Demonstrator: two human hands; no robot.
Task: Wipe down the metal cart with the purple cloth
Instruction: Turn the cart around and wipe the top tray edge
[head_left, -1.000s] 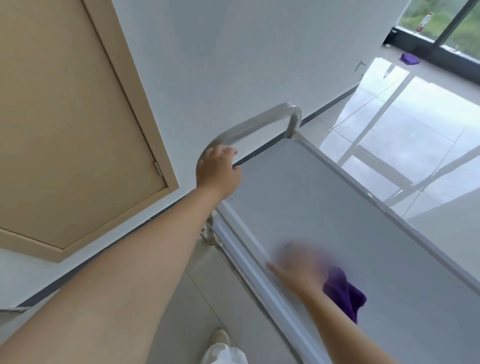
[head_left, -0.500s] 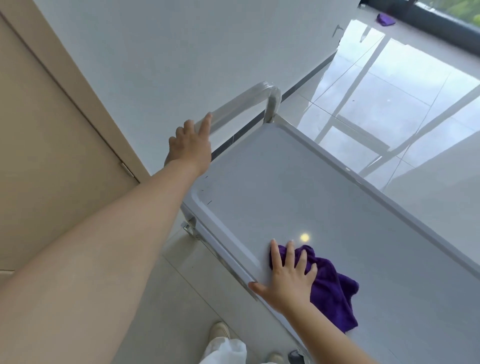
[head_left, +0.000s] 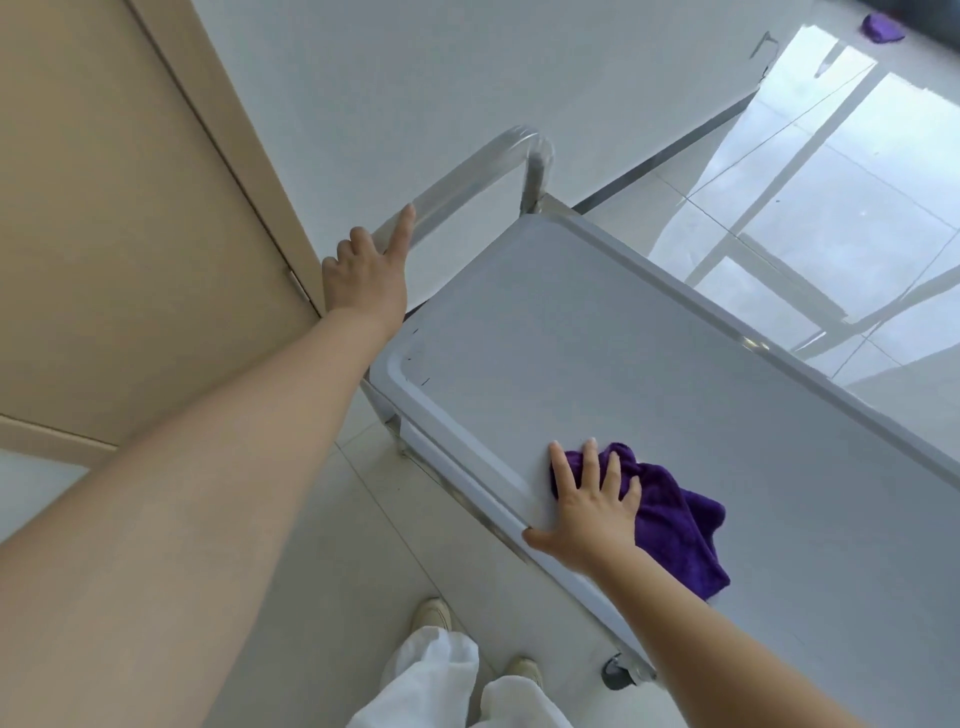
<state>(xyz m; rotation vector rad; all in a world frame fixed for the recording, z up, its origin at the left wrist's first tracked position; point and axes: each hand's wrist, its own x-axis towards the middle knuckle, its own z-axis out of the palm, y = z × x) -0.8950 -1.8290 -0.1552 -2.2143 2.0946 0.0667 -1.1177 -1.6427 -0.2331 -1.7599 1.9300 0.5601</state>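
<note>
- The metal cart (head_left: 649, 364) stands on a glossy tiled floor (head_left: 810, 208), near a white wall (head_left: 415, 78) and a beige door (head_left: 104, 208). Its flat grey top has a raised rim.
- The purple cloth (head_left: 680, 525) lies crumpled on the cart top, close to the near rim.
- The right hand (head_left: 589, 512) lies flat on the cloth with the fingers straight and spread. The finger side covers the left part of the cloth; the thumb reaches out to the rim of the cart.
- The left hand (head_left: 363, 270) is stretched out at the near end of the cart's handle (head_left: 483, 166), a curved metal tube. The index finger is straight and points along the tube, and the other fingers are bent loosely. Whether the hand touches the tube cannot be told, but it does not close around it.
- Below, white trousers (head_left: 441, 680) and light shoes (head_left: 431, 613) of the person are seen beside the cart, and one caster wheel (head_left: 618, 675) of the cart.
- A second purple cloth (head_left: 883, 27) lies far away on the floor.
</note>
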